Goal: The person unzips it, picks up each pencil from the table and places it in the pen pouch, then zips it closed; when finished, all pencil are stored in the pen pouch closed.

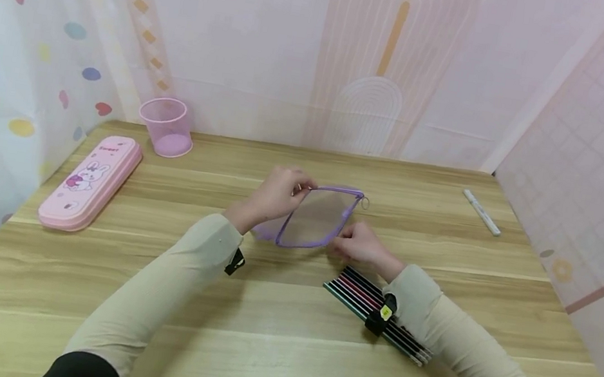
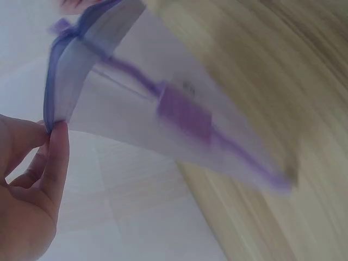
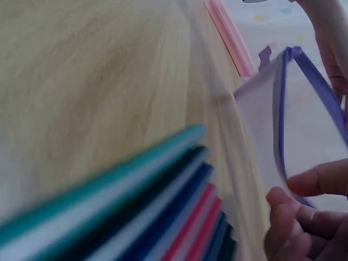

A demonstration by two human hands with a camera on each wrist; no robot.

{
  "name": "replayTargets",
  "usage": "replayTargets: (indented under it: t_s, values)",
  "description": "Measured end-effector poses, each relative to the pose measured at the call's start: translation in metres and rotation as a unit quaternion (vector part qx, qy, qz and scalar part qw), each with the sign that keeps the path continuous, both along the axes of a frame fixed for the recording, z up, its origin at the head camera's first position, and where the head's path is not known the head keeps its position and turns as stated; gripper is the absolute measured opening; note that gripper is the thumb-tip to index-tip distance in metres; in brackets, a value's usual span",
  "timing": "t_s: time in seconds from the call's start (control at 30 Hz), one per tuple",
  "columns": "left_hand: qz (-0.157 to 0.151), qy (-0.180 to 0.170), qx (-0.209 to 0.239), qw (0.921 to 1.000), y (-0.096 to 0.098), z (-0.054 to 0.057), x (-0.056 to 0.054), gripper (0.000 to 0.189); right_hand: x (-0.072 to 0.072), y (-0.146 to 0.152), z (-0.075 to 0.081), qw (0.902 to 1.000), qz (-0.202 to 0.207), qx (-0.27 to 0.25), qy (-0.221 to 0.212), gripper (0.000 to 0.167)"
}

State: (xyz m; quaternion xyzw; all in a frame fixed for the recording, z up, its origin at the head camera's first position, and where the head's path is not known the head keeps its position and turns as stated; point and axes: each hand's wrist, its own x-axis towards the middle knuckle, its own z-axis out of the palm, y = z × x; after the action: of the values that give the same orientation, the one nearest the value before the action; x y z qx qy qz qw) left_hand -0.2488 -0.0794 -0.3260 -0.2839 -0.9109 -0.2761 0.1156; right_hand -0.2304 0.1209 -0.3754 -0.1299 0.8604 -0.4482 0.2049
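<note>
Between the two hands is a translucent zip pouch (image 1: 316,218) with purple edging, its mouth spread wide. My left hand (image 1: 273,196) pinches the upper left part of the rim between thumb and fingers, seen closely in the left wrist view. At the lower right edge, my right hand (image 1: 359,244) pinches the rim with thumb and fingertips, as the right wrist view shows. A small ring (image 1: 365,203) hangs at the zip corner. Just below my right hand lies a row of colored pencils (image 1: 353,293) on the table, partly hidden by the wrist camera and forearm.
A pink pencil case (image 1: 92,183) with a rabbit picture lies on the left of the wooden table (image 1: 252,363). Behind it stands a pink see-through cup (image 1: 166,126). A white marker (image 1: 481,212) lies at the back right. Patterned curtains border the table's back and sides.
</note>
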Motion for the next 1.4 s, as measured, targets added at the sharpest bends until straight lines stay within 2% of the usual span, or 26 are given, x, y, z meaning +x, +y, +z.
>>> replayTargets:
  t_s: [0.13,0.2,0.27,0.4,0.5,0.63,0.73,0.8,0.97,1.07,1.23,1.4]
  values:
    - [-0.003,-0.015,0.001,0.9999,-0.002,-0.004,0.000,0.018,0.002,0.017,0.005,0.9961,0.066,0.026,0.052,0.014]
    - [-0.005,-0.019,0.003,0.9998,-0.003,-0.006,0.000,0.018,0.007,0.031,0.009,0.9898,0.099,0.066,0.079,0.010]
    - [-0.004,-0.025,0.004,0.9997,-0.003,-0.006,0.000,0.018,0.013,0.046,0.014,0.9797,0.133,0.116,0.095,0.007]
    - [-0.002,-0.041,0.010,0.9991,-0.003,-0.006,-0.001,0.019,0.030,0.076,0.020,0.9519,0.186,0.219,0.105,0.007]
    - [-0.003,-0.050,0.017,0.9986,-0.003,-0.005,-0.001,0.019,0.044,0.089,0.020,0.9430,0.195,0.256,0.085,0.013]
    - [-0.004,-0.058,0.020,0.9981,-0.002,-0.005,-0.001,0.018,0.056,0.094,0.014,0.9550,0.160,0.243,0.056,0.015]
    - [-0.003,-0.066,0.019,0.9976,-0.001,-0.006,-0.001,0.018,0.058,0.097,0.009,0.9653,0.150,0.207,0.053,0.013]
    - [-0.001,-0.074,0.022,0.9970,-0.001,-0.007,0.000,0.018,0.057,0.100,0.007,0.9694,0.157,0.182,0.051,0.012]
    - [0.004,-0.086,0.028,0.9959,-0.002,-0.009,0.000,0.018,0.053,0.107,0.002,0.9714,0.177,0.148,0.057,0.009]
    - [0.006,-0.089,0.028,0.9956,-0.003,-0.010,0.001,0.018,0.052,0.109,0.000,0.9727,0.171,0.143,0.065,0.012]
    - [0.008,-0.096,0.033,0.9947,-0.005,-0.010,0.002,0.019,0.049,0.107,0.001,0.9832,0.139,0.088,0.080,0.029]
    - [0.017,-0.110,0.042,0.9929,-0.008,-0.008,0.003,0.019,0.041,0.090,0.010,0.9903,0.082,0.011,0.111,0.035]
